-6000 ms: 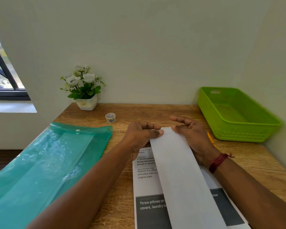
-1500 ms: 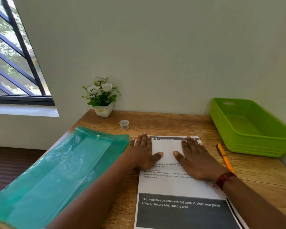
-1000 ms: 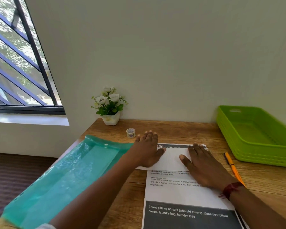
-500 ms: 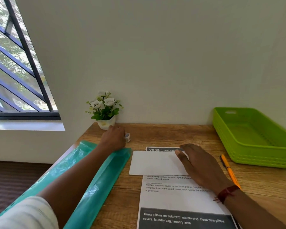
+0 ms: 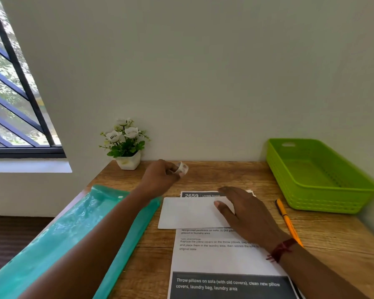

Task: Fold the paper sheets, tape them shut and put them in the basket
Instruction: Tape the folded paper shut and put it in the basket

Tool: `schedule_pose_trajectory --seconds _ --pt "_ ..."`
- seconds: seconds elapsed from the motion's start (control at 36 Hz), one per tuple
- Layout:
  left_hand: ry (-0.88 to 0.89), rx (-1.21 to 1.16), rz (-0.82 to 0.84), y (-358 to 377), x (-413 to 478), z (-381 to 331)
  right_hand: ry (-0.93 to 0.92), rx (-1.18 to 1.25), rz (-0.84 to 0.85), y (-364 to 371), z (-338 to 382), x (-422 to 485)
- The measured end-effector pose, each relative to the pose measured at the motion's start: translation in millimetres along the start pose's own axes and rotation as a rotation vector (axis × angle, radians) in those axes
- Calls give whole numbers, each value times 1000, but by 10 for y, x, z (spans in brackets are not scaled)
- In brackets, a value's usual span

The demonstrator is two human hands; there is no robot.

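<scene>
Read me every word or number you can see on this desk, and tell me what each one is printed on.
"2659 | LIVING ROOM": dark header of the printed white paper sheet.
"Throw pillows on sofa (with old covers), clean new pillow covers, laundry bag, laundry area": the same sheet's dark lower band.
"Replace the pillow covers on the throw pillows": its body text, partly hidden by the right hand.
Other body print and the small round tape roll: too blurred to read.

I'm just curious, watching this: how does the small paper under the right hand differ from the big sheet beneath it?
The folded paper shows a blank white face; the printed sheet carries text and a dark band. The folded paper is smaller and lies on top, under the right hand; the printed sheet lies open beneath it. Both are white paper on the desk.
</scene>
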State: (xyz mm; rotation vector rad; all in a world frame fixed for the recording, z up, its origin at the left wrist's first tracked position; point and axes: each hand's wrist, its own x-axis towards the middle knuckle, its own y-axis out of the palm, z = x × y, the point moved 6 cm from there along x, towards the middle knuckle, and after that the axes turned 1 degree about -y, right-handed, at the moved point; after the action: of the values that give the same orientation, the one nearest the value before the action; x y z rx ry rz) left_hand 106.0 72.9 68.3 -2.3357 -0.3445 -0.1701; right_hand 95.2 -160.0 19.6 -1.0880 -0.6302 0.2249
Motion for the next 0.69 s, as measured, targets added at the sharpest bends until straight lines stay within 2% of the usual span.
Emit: schedule_pose_trajectory --seconds 0.11,0.19,0.36,0.44,0.56,0.69 --pt "-61 -463 39 216 -356 -215 -22 88 -23 -33 36 -16" --pt "-76 -607 65 428 -515 -293 4 222 -98 -89 23 -16" --pt "-46 -596 39 701 -608 -274 -11 382 -222 -144 -19 -26" --pt "-82 -593 11 786 -573 -174 -29 396 -218 -117 -22 -11" --pt "-37 -546 25 837 -539 -153 -69 389 -198 -38 -10 17" --pt "-11 -616 49 815 -541 -194 -113 412 -256 -77 13 44"
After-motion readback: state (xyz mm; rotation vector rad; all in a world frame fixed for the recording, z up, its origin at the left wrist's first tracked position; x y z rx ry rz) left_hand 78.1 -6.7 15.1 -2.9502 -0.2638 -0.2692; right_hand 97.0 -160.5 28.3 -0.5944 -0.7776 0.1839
